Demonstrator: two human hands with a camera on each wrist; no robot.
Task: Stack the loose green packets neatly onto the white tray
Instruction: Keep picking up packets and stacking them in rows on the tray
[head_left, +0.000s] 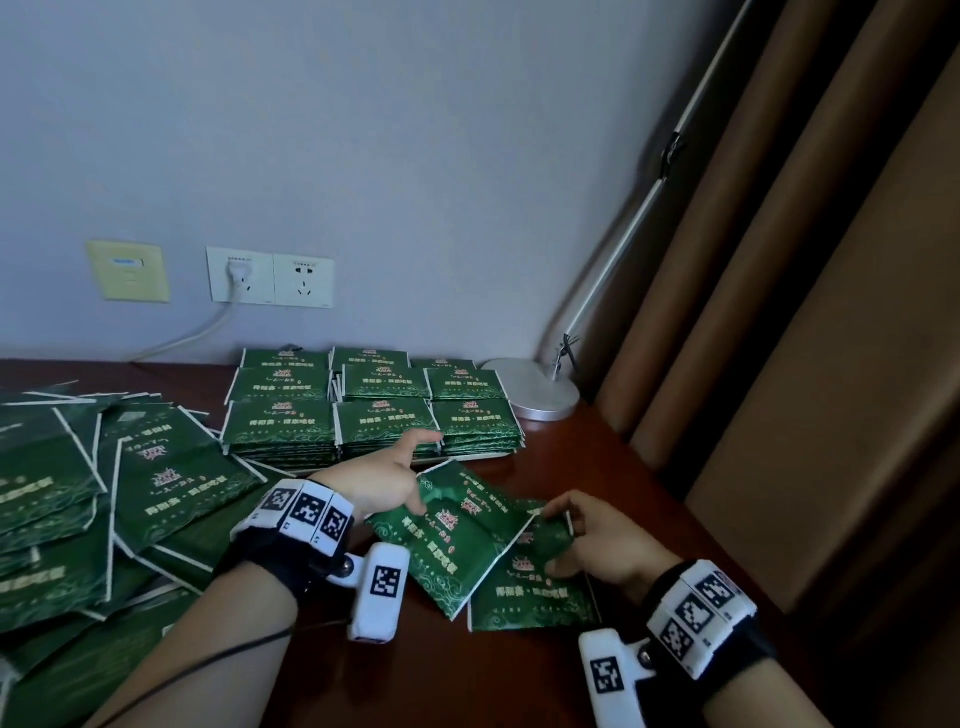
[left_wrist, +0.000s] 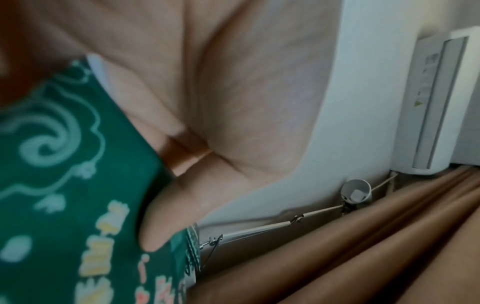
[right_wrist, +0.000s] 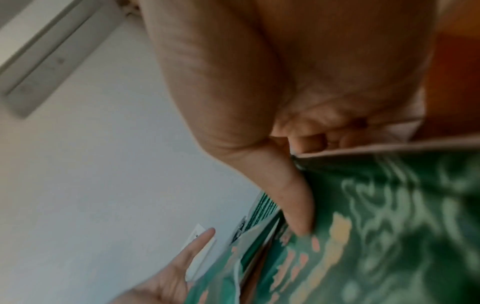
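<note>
Near the table's front middle I hold two green packets with gold print. My left hand (head_left: 415, 499) pinches the upper packet (head_left: 441, 551) at its left edge, thumb on its face (left_wrist: 64, 185), one finger pointing out straight. My right hand (head_left: 550, 530) grips the lower packet (head_left: 530, 592) by its top right corner, with the thumb pressed on the print (right_wrist: 389, 226). The two packets overlap, just above the wood. Behind them the white tray (head_left: 467, 458) shows only as a thin rim under several neat stacks of green packets (head_left: 374, 410).
A sprawling heap of loose green packets (head_left: 78, 493) covers the table's left side. A silver lamp base (head_left: 540, 389) stands right of the tray, its arm leaning up the wall. Brown curtains (head_left: 779, 312) hang at the right. Wall sockets (head_left: 270, 275) sit behind with a cable.
</note>
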